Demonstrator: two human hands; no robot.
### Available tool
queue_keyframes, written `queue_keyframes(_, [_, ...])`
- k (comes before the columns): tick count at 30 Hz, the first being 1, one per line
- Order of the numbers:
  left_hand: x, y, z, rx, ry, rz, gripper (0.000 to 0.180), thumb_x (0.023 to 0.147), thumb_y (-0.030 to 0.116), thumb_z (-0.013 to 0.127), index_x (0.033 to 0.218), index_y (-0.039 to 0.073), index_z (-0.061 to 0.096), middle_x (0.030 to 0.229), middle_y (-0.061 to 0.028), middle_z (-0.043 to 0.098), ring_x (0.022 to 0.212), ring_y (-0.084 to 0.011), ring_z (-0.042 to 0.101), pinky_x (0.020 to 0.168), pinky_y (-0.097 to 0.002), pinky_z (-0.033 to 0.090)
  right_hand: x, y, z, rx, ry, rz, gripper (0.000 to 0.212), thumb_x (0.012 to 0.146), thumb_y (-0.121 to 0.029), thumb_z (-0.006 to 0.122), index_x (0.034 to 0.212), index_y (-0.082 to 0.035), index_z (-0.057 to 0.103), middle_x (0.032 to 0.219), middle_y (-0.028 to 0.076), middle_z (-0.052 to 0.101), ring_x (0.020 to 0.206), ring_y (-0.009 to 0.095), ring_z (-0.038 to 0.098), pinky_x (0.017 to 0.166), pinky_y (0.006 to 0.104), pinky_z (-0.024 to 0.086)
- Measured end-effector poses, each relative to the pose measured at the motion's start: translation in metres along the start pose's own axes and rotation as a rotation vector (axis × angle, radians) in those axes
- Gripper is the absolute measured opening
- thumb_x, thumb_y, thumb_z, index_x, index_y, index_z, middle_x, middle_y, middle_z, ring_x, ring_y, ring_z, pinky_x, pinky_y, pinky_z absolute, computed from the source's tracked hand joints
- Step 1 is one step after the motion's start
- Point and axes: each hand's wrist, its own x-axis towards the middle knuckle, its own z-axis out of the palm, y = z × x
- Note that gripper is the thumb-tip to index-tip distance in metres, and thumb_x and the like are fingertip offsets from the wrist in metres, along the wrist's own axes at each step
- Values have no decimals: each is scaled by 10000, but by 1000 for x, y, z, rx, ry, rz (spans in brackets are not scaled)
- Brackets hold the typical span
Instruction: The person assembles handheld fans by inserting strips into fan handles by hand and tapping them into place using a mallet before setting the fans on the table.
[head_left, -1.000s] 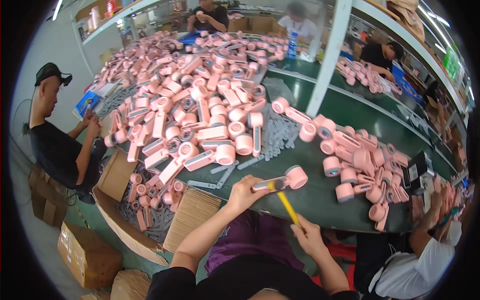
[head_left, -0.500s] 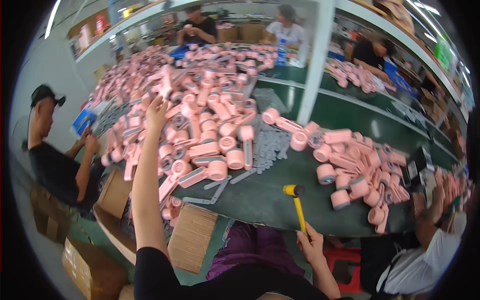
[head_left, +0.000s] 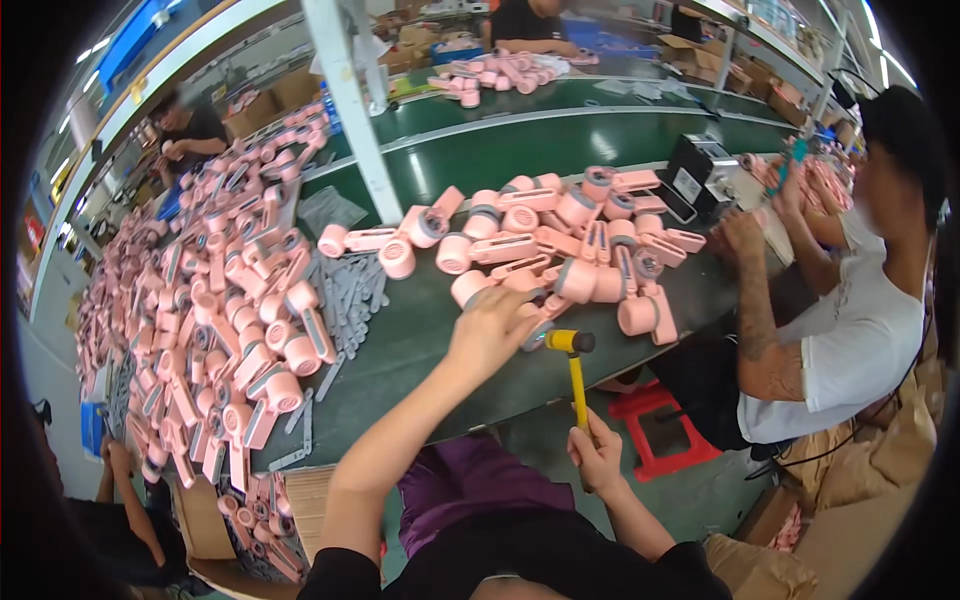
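My right hand (head_left: 597, 452) is closed around the yellow handle of a small mallet (head_left: 576, 375). The mallet stands upright, its head yellow on one side and black on the other. My left hand (head_left: 490, 332) is at the near edge of the right-hand heap of pink handheld fans (head_left: 520, 220), its fingers curled over one fan (head_left: 537, 335). Only the round end of that fan shows below my fingers, close to the mallet head; the rest is hidden. These fans have drum-shaped heads and slim handles with grey strips.
A much larger heap of pink fans (head_left: 215, 300) covers the left of the dark green table (head_left: 400, 365). Grey strips (head_left: 345, 295) lie beside it. A white post (head_left: 350, 120) rises behind. One co-worker (head_left: 840, 300) sits at right near a red stool (head_left: 660, 430); others work at left and behind.
My left hand has come from the large left heap over to the right-hand heap. The view has turned right. My right hand still grips the mallet.
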Motion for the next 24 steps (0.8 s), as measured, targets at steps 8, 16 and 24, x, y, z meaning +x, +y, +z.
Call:
queue_keyframes(8, [95,24,94,379,-252,-213,791,668,412,728,1280,19,419,1025,-215,630,1071,-378,529,889,-489,433,-14,-5,-37,61,132,14,390,893,-18,511,1278,30,477,641,9,524,476,41,437,450,181,343])
queue_keyframes(16, [104,11,94,601,-397,-230,513,723,322,664,1139,50,538,1103,-153,620,1133,-318,488,909,-507,395,-13,5,-51,124,165,44,388,899,-25,525,1281,22,481,627,-7,514,476,35,439,438,183,342])
queue_keyframes(24, [115,-37,113,768,-165,-38,193,734,170,616,909,92,637,931,-71,656,1016,-236,522,913,-483,330,-1,-2,-37,82,33,-15,399,900,-67,557,1285,8,482,640,-22,525,482,27,445,449,178,351])
